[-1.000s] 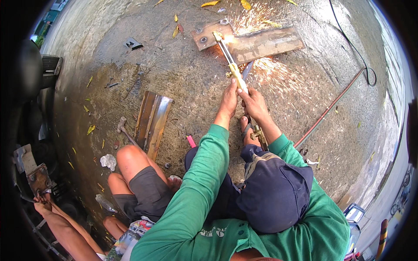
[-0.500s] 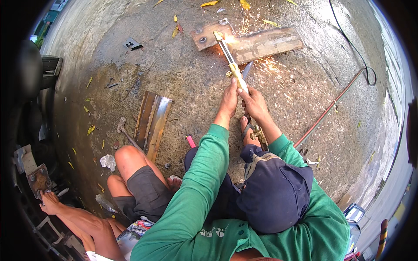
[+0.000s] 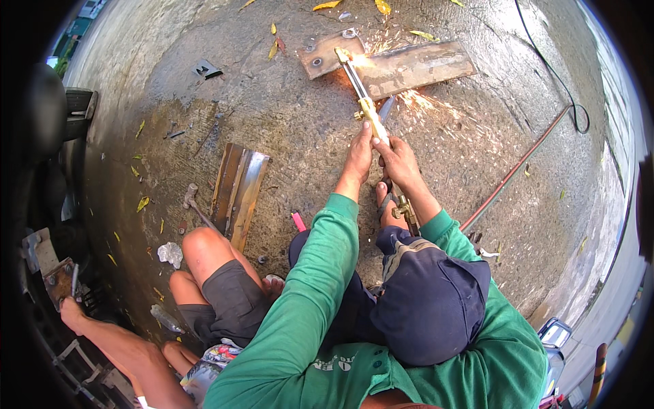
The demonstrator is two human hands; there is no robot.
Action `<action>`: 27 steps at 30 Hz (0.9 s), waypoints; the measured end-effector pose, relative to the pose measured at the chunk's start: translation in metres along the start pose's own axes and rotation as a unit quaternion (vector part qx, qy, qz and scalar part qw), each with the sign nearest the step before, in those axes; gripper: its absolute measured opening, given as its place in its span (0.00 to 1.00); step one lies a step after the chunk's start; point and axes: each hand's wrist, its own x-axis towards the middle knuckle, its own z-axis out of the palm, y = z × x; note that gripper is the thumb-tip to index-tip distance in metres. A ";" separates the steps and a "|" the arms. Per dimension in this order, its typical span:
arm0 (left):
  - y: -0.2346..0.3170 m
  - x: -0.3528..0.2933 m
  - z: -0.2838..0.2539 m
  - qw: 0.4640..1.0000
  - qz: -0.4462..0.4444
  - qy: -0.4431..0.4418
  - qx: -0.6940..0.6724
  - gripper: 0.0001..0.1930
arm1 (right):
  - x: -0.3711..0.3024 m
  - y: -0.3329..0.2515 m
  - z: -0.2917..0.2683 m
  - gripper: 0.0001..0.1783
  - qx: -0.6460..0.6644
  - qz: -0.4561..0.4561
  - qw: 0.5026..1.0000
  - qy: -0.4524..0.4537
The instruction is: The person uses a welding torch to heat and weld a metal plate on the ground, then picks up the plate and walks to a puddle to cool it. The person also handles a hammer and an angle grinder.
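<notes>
A brass-coloured cutting torch (image 3: 368, 109) is gripped by both my hands. My left hand (image 3: 357, 158) is closed round its left side, and my right hand (image 3: 399, 162) wraps it from the right. The torch head lies over a rusty steel plate with holes (image 3: 319, 63), beside a longer steel piece (image 3: 422, 69). A bright glow shows at the torch tip, where the two steel pieces meet. Sparks (image 3: 426, 102) spray across the concrete, mostly to the right. Brass valves (image 3: 403, 210) sit behind my right hand, close to my sandalled foot (image 3: 388, 204).
Left of me lie steel angle pieces (image 3: 240, 191), a hammer (image 3: 197, 204) and crumpled clear plastic (image 3: 170, 254). A co-worker's bare knee (image 3: 208, 249) is close by; their hand (image 3: 71, 315) is at a rusty bolted bracket (image 3: 60, 278). A reddish hose (image 3: 504, 180) runs along the right.
My hands and the torch have barely moved. The sparks now spread farther right. The co-worker's hand has shifted slightly at the bracket, and a short metal rod there now stands more upright.
</notes>
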 end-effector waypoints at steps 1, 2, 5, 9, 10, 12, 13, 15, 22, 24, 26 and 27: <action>0.000 0.000 0.000 1.000 0.001 -0.001 -0.002 0.34 | 0.000 0.000 0.000 0.35 0.001 -0.002 1.000 0.001; -0.001 0.001 0.000 1.000 0.002 -0.002 -0.003 0.34 | -0.001 0.000 0.000 0.35 0.001 -0.004 1.000 0.002; -0.003 0.003 -0.001 1.000 0.003 -0.004 -0.004 0.34 | 0.001 0.002 0.001 0.35 0.004 -0.005 1.000 0.013; -0.006 0.004 -0.001 1.000 0.003 -0.005 -0.005 0.35 | 0.002 0.003 0.000 0.35 0.011 0.012 1.000 0.004; -0.006 0.005 -0.001 1.000 0.003 -0.006 -0.005 0.35 | 0.002 0.003 -0.001 0.35 0.011 0.009 1.000 0.004; -0.007 0.005 -0.003 1.000 0.003 -0.007 -0.007 0.35 | 0.000 0.001 0.000 0.35 0.010 0.011 1.000 0.005; -0.007 0.005 -0.004 1.000 0.004 -0.005 -0.005 0.35 | 0.000 0.000 0.001 0.35 0.010 0.016 1.000 0.005; -0.006 0.005 -0.002 1.000 0.004 -0.005 -0.001 0.35 | -0.001 0.000 0.000 0.34 0.010 0.014 1.000 0.008; -0.005 0.004 -0.001 1.000 -0.001 -0.008 0.009 0.36 | 0.000 0.000 -0.002 0.34 0.003 0.004 1.000 0.010; -0.004 0.004 -0.002 1.000 -0.013 -0.011 0.014 0.35 | 0.001 0.002 -0.002 0.33 0.003 0.004 1.000 0.011; -0.004 0.004 -0.001 1.000 -0.010 -0.011 0.007 0.35 | 0.001 0.003 -0.002 0.32 0.006 0.007 1.000 0.013; -0.004 0.004 0.000 1.000 -0.008 -0.011 0.003 0.35 | 0.001 0.002 -0.002 0.32 0.008 0.005 1.000 0.014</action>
